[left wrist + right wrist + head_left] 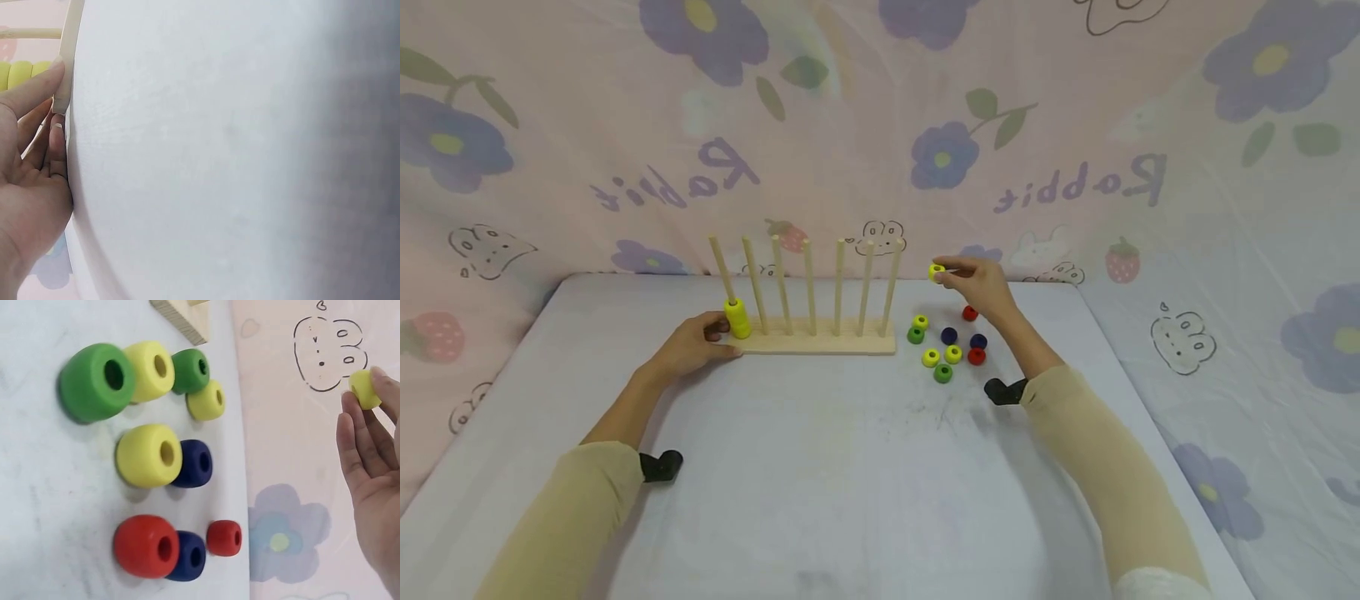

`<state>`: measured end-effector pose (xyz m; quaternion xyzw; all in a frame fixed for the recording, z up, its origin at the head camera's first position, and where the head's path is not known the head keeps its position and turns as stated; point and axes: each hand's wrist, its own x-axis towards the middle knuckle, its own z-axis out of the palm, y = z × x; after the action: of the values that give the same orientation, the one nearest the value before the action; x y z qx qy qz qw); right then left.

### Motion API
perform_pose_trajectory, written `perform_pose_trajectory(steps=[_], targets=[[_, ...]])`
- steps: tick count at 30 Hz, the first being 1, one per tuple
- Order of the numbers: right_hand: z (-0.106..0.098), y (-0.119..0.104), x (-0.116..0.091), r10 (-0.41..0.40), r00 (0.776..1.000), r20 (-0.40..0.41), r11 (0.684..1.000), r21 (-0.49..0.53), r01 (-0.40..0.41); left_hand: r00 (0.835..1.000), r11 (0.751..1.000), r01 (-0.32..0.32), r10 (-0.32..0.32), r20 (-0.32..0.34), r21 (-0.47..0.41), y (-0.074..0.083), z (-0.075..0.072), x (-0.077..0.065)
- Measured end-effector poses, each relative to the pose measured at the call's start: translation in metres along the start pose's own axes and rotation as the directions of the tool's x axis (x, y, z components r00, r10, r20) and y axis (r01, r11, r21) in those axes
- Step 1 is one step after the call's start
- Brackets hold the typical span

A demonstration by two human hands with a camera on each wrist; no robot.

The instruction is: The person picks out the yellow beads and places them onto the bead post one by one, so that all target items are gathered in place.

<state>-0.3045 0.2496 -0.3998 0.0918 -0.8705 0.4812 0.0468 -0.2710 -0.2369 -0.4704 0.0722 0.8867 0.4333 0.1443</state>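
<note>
Tan sleeves [1105, 450] nearest. Left hand [692, 343] grips the left end of the wooden base [816, 344], near the far edge of the table [820, 467]; right hand [981, 287] pinches a yellow bead [364, 390], raised by that edge, right of the pegs [838, 287]. Judged best: bead held by its sides, hole uncovered and in line with a peg, base braced.

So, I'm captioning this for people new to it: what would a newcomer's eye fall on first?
Probably the rack at the table's far side, its seven pegs bare except the leftmost, which carries a bright yellow stack; the left hand holds that end. Next, right of the rack, the right hand pinches a raised yellow bead, with loose red, navy, green and yellow beads lying below.
</note>
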Motion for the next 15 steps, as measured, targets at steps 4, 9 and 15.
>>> perform_pose_trajectory(steps=[4,9,15], targets=[[-0.002,-0.007,0.003,-0.035,0.999,-0.002,0.999,0.007,0.035,1.0,1.0,-0.009,0.009,0.004,-0.001,0.001,-0.001,0.0],[-0.002,-0.014,0.006,-0.045,0.999,-0.011,0.999,0.027,0.045,1.0,1.0,-0.011,0.011,0.008,0.002,0.001,0.001,-0.001],[-0.006,-0.028,0.005,-0.048,0.998,-0.028,0.998,0.036,0.049,1.0,1.0,-0.019,0.019,0.005,0.009,0.0,0.0,-0.001]])
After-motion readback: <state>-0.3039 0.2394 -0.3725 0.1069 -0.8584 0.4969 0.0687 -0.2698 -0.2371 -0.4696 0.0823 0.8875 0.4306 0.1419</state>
